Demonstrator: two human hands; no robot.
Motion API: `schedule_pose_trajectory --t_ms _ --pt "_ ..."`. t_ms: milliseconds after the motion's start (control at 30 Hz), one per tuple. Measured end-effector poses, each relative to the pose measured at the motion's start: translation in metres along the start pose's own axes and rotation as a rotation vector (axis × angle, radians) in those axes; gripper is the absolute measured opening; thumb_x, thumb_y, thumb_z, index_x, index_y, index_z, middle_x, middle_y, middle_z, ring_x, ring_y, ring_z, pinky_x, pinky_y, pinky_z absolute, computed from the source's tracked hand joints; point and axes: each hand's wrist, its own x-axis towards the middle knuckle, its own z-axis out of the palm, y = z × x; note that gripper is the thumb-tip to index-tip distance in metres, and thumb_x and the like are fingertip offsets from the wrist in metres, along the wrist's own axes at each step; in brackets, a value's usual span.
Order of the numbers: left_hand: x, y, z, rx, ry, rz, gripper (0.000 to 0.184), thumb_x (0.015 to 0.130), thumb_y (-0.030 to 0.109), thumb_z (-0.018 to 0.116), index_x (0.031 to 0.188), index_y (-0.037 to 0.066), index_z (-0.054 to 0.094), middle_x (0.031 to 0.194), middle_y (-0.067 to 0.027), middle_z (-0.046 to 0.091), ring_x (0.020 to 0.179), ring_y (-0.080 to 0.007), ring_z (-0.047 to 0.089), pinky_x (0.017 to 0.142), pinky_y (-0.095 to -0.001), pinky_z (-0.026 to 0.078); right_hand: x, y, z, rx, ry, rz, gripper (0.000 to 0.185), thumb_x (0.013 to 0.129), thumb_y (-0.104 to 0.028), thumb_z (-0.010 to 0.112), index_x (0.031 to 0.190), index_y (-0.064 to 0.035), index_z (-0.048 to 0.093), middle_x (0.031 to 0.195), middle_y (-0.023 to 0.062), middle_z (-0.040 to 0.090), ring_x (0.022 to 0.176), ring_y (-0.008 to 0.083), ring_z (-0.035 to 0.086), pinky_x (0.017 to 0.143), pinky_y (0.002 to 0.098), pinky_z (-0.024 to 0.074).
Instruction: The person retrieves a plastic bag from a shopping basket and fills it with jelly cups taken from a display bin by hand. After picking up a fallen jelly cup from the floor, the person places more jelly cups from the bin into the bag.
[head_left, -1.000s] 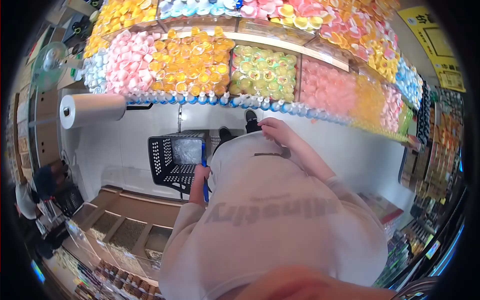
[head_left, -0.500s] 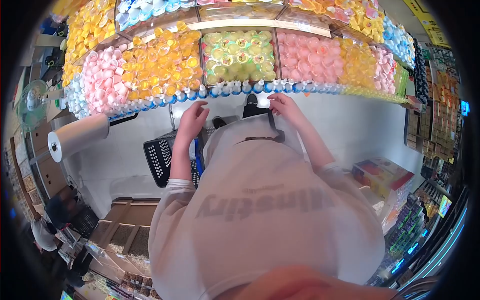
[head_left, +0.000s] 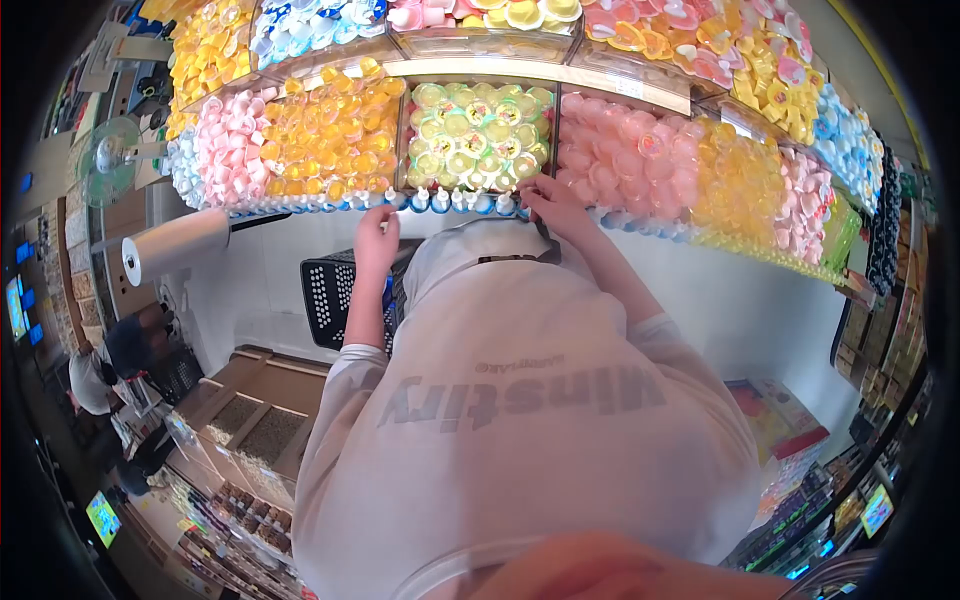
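My left hand [head_left: 377, 238] is raised over the black perforated basket [head_left: 325, 300], by the row of small blue-and-white items [head_left: 440, 202] along the shelf's front edge. Its fingers are curled loosely, with nothing seen in them. Against the lower edge of the bin of green jelly cups [head_left: 478, 130], my right hand [head_left: 548, 203] has its fingers bent together; what they hold, if anything, is too small to tell. Orange cups [head_left: 330, 135] fill the bin left of the green ones, and pink cups [head_left: 625, 150] the bin to the right.
A plastic bag roll [head_left: 175, 248] and a fan [head_left: 108, 162] are at the left. Behind on the lower left is a wooden bin stand [head_left: 270, 385]. Another person [head_left: 90, 382] is at the far left. A colourful box [head_left: 780, 415] lies at the right.
My left hand has let go of the basket's blue handle and risen toward the shelf. My right hand has moved up to the green cups' bin. The body is nearer the shelf.
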Motion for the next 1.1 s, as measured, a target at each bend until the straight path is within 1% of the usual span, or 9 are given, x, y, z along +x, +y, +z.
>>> schedule_pose_trajectory --t_ms 100,233,333,500,567,700,800,900,1100 --pt "-0.055 -0.042 -0.018 0.297 0.196 -0.232 0.021 0.085 0.012 0.059 0.101 -0.001 0.065 0.097 -0.0175 0.067 0.093 -0.0321 0.064 0.081 -0.0395 0.050 0.008 -0.010 -0.015 -0.034 -0.065 -0.021 0.024 0.091 -0.020 0.060 0.107 -0.0021 0.064 0.076 0.0039 0.063 0.061 0.0094 0.058 0.054 0.0256 0.0472" --pt "-0.140 -0.121 0.005 0.471 -0.002 -0.667 0.051 0.078 0.026 0.068 0.123 0.005 0.056 0.114 -0.0205 0.061 0.105 -0.0383 0.058 0.089 -0.0446 0.047 0.031 -0.001 -0.040 -0.122 -0.083 -0.106 0.026 0.090 -0.020 0.062 0.108 -0.0024 0.064 0.078 0.0054 0.065 0.062 0.0088 0.059 0.055 0.0254 0.0466" --pt "-0.187 -0.114 0.027 0.795 -0.218 -0.360 0.063 0.073 0.028 0.071 0.130 0.009 0.051 0.117 -0.0239 0.058 0.113 -0.0403 0.053 0.094 -0.0467 0.045 0.043 -0.009 -0.049 -0.189 -0.086 -0.107 0.027 0.089 -0.020 0.062 0.108 -0.0023 0.064 0.078 0.0062 0.066 0.067 0.0091 0.060 0.058 0.0253 0.0466" --pt "-0.186 -0.131 0.034 0.689 0.072 -0.530 0.061 0.074 0.031 0.068 0.129 0.011 0.051 0.122 -0.0221 0.059 0.119 -0.0396 0.052 0.099 -0.0479 0.042 0.056 -0.007 -0.051 -0.176 -0.025 -0.103 0.026 0.088 -0.019 0.063 0.107 -0.0018 0.064 0.078 0.0065 0.066 0.075 0.0104 0.062 0.064 0.0257 0.0481" --pt "-0.176 -0.145 0.024 0.492 -0.237 -1.086 0.057 0.077 0.034 0.067 0.127 0.011 0.052 0.119 -0.0190 0.063 0.113 -0.0389 0.058 0.094 -0.0481 0.046 0.074 0.010 -0.044 -0.082 0.047 -0.183 0.026 0.088 -0.019 0.063 0.107 -0.0022 0.063 0.080 0.0072 0.066 0.074 0.0133 0.063 0.065 0.0267 0.0496" --pt "-0.185 -0.172 0.025 0.550 -0.400 -0.839 0.042 0.079 0.033 0.067 0.108 0.002 0.062 0.101 -0.0227 0.067 0.101 -0.0396 0.064 0.087 -0.0474 0.050 0.092 0.001 -0.020 -0.174 0.249 -0.441 0.028 0.084 -0.017 0.066 0.109 -0.0036 0.063 0.093 0.0111 0.066 0.089 0.0203 0.064 0.077 0.0323 0.0503" --pt "-0.220 -0.226 0.036 0.466 -0.393 -0.766 0.038 0.080 0.033 0.065 0.100 0.000 0.065 0.095 -0.0252 0.067 0.095 -0.0405 0.065 0.083 -0.0475 0.050 0.106 -0.013 -0.012 -0.633 0.248 -0.595 0.048 0.075 -0.021 0.072 0.119 -0.0067 0.059 0.126 0.0145 0.055 0.127 0.0328 0.042 0.106 0.0477 0.0327" --pt "-0.213 -0.167 0.031 0.426 -0.383 -0.725 0.038 0.080 0.035 0.060 0.097 0.001 0.068 0.095 -0.0263 0.067 0.087 -0.0417 0.065 0.076 -0.0474 0.050 0.106 -0.017 -0.003 -0.850 0.276 -0.579 0.062 0.073 -0.026 0.075 0.130 -0.0110 0.054 0.138 0.0149 0.047 0.135 0.0335 0.034 0.109 0.0498 0.0290" --pt "-0.202 -0.251 0.037 0.268 -0.984 -0.585 0.040 0.077 0.036 0.058 0.095 0.001 0.069 0.090 -0.0255 0.067 0.082 -0.0350 0.068 0.071 -0.0438 0.052 0.112 -0.003 -0.007 -0.852 0.160 -0.517 0.074 0.071 -0.031 0.078 0.137 -0.0154 0.049 0.147 0.0136 0.038 0.142 0.0367 0.022 0.112 0.0513 0.0263"
